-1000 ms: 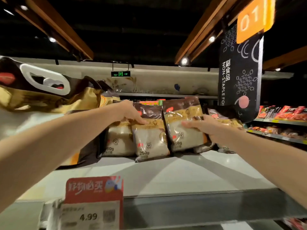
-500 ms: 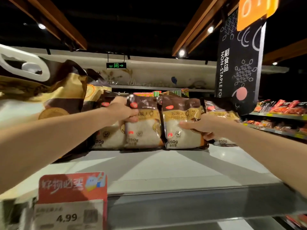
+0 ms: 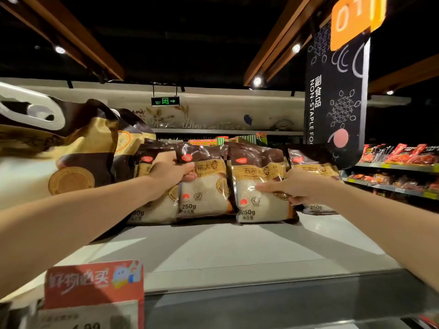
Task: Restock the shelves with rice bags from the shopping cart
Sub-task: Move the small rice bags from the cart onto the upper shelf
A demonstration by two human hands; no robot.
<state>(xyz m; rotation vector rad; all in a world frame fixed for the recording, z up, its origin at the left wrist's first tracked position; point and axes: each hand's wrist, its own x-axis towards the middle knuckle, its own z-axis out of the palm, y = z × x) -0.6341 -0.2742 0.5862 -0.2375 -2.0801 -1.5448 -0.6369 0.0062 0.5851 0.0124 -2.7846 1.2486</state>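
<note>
- The row of small rice bags (image 3: 155, 211) stands upright near the back edge of the shelf (image 3: 237, 252), each bag close against the next. I judge that a bag can tip forward and fall flat if a hand releases it before it stands well.
- The third rice bag (image 3: 257, 207) sits a little in front of the row. A hard push from the right hand (image 3: 301, 188) could turn it crooked or knock the fourth rice bag (image 3: 316, 170) just beside it.
- The large rice bags (image 3: 78, 148) at the left end of the shelf are just beside the row and might crowd it sideways.
- The left hand (image 3: 171, 173) grips the second rice bag (image 3: 205, 193) at its upper left edge, thumb on the front.
- The fingers (image 3: 263, 186) of the right hand lie across the front of the third rice bag and hold its right edge.
- No shopping cart is in view.
</note>
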